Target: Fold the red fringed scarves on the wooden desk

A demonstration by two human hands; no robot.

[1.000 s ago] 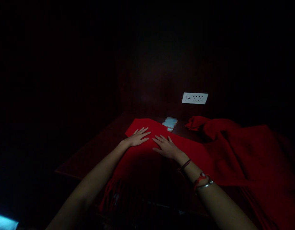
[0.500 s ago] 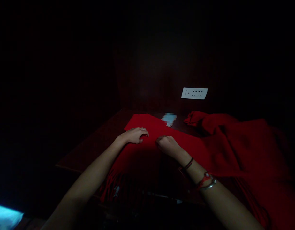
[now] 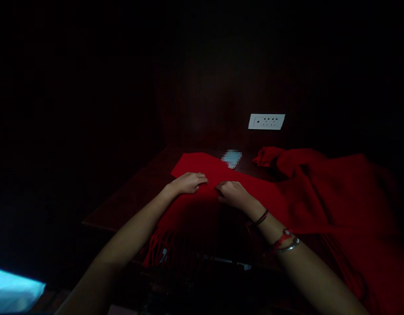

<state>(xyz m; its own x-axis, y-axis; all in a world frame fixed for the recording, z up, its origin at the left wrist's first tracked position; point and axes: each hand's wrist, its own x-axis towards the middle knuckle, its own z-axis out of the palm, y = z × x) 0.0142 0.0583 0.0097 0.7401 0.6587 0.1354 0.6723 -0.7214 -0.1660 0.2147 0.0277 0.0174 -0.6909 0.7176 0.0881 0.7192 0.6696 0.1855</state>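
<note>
A red fringed scarf (image 3: pixel 195 208) lies over the dark tabletop, its fringe hanging past the front edge. On its upper part my left hand (image 3: pixel 189 182) is closed, fingers curled down and pinching the cloth. Just to the right, my right hand (image 3: pixel 234 193) is closed as well, with its fingertips bunched at the scarf. A small gap separates the two hands. Both sets of fingertips are partly hidden and dim. To the right the scarf runs toward a larger heap of red cloth (image 3: pixel 339 192).
Behind the scarf lies a small light-blue item (image 3: pixel 232 157), blurred out. A white wall socket (image 3: pixel 266 121) sits on the dark back panel. The tabletop (image 3: pixel 123 205) shows at left, and a bright pale-blue surface (image 3: pixel 15 288) is at the lower left. Surroundings are very dark.
My hands lay flat with fingers spread on the scarf a second ago; both have since curled their fingers onto the cloth. The view has tilted slightly downward.
</note>
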